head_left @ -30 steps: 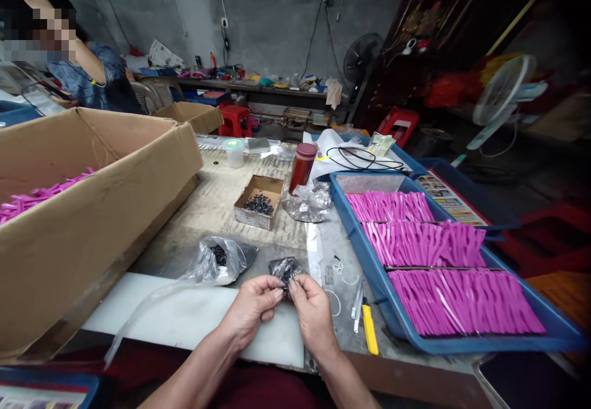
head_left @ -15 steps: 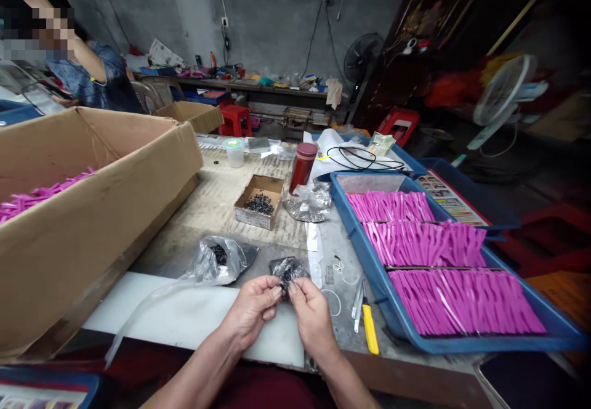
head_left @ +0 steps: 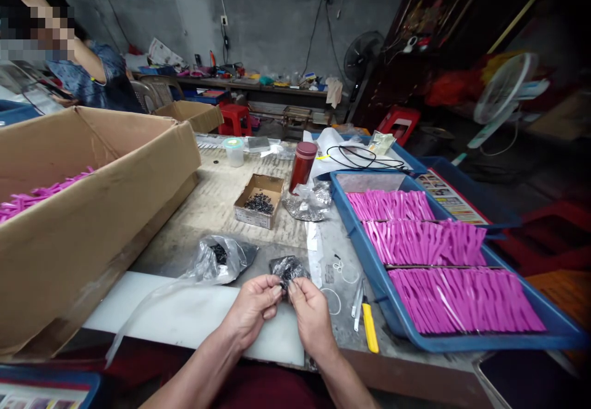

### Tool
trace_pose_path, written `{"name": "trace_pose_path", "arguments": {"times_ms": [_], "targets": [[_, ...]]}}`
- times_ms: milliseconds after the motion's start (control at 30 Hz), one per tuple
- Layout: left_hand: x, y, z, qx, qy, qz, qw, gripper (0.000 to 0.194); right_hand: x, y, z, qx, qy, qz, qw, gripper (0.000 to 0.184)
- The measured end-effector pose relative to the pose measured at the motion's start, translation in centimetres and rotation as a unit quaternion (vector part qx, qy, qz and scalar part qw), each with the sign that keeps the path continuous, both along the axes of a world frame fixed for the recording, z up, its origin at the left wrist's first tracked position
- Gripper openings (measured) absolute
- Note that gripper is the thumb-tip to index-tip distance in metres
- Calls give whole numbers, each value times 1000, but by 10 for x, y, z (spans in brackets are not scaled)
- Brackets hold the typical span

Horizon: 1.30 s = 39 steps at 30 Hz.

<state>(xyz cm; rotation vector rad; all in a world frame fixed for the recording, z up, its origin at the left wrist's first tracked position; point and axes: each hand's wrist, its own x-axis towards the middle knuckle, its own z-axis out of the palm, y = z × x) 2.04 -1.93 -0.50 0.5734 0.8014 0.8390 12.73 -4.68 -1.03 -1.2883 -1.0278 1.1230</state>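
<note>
My left hand (head_left: 253, 308) and my right hand (head_left: 312, 312) meet above the near edge of the table, each in a pinch. Between their fingertips is the gathered edge of a small clear plastic bag (head_left: 289, 267) with dark contents. Any smaller piece inside the pinch is hidden. To the left lies a larger open plastic bag (head_left: 225, 260) of small black parts, its long loose end trailing over a white board (head_left: 184, 310). Beyond my hands, a small cardboard box (head_left: 259, 201) holds many tiny black pieces.
At right, a blue tray (head_left: 392, 310) holds rows of pink plastic pieces; a yellow-handled knife (head_left: 369, 328) lies beside it. A large cardboard carton (head_left: 106, 212) stands left. Behind are a red canister (head_left: 303, 166) and a crumpled bag (head_left: 308, 204). A person (head_left: 99, 73) sits far left.
</note>
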Motion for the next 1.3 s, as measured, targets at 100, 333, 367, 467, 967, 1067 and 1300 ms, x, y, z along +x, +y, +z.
{"name": "trace_pose_path", "arguments": {"times_ms": [100, 333, 367, 467, 967, 1067, 1300], "targets": [[1, 0, 0, 3, 4, 1, 1000, 18, 0, 0, -1, 0, 6, -3, 1000, 21], [3, -2, -1, 36, 49, 24, 998, 17, -2, 0, -4, -6, -23, -18, 1000, 23], [3, -3, -1, 40, 58, 28, 997, 17, -2, 0, -4, -3, -27, -20, 999, 23], [4, -4, -2, 45, 77, 36, 995, 19, -2, 0, -5, 6, -45, -23, 999, 22], [7, -4, -2, 68, 108, 53, 990, 22, -1, 1, -4, 12, -88, -39, 995, 21], [7, -4, -2, 73, 109, 51, 990, 21, 0, 2, -4, 8, -92, -44, 995, 22], [6, -2, -1, 59, 104, 55, 991, 20, -1, 4, -3, -1, -96, -39, 995, 23]]}}
